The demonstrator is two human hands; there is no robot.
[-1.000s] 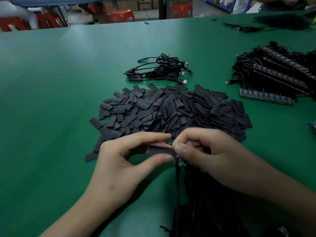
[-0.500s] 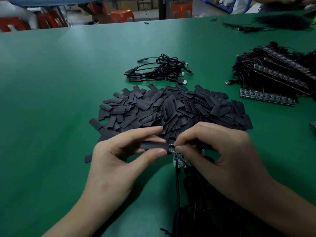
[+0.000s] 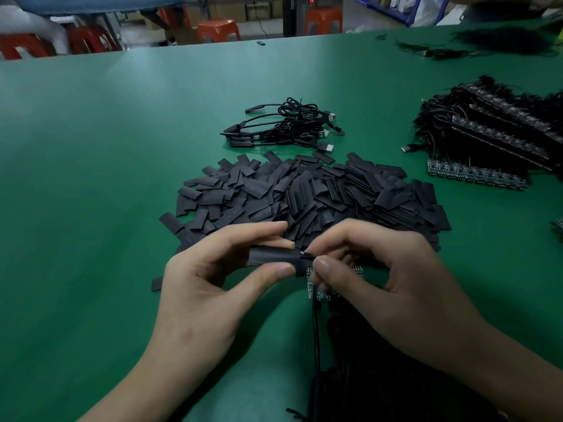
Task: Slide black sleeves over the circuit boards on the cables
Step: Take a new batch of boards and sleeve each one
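A: Hands, quick?

B: Both low over the near part of the green table (image 3: 91,153), close together, fingertips nearly meeting. The left hand (image 3: 213,287) pinches a black sleeve (image 3: 272,255) between thumb and forefinger, and the sleeve lies roughly level.

A: Right one?

B: The right hand (image 3: 396,278) has thumb and forefinger pinched at the sleeve's right end, on the circuit board (image 3: 306,255) at the mouth. Only a small dark tip with a glint shows. I can't tell how far it is in.

A: Anything under the hands?

B: A strip of bare boards (image 3: 318,292) just below the right fingertips. A black cable (image 3: 316,330) runs from there toward the viewer into a dark cable bundle (image 3: 365,379) at the near edge.

A: Spare sleeves?

B: A big loose pile of sleeves (image 3: 320,196) right behind the hands, flat pieces overlapping every way. One stray sleeve (image 3: 157,283) lies apart, left of the left hand.

A: Farther back?

B: A small heap of sleeved cables (image 3: 289,129) with USB plugs lies beyond the pile. Off right is a stack of cabled boards (image 3: 493,138), with a row of boards (image 3: 475,178) along its near side. Orange stools (image 3: 217,30) stand past the far table edge.
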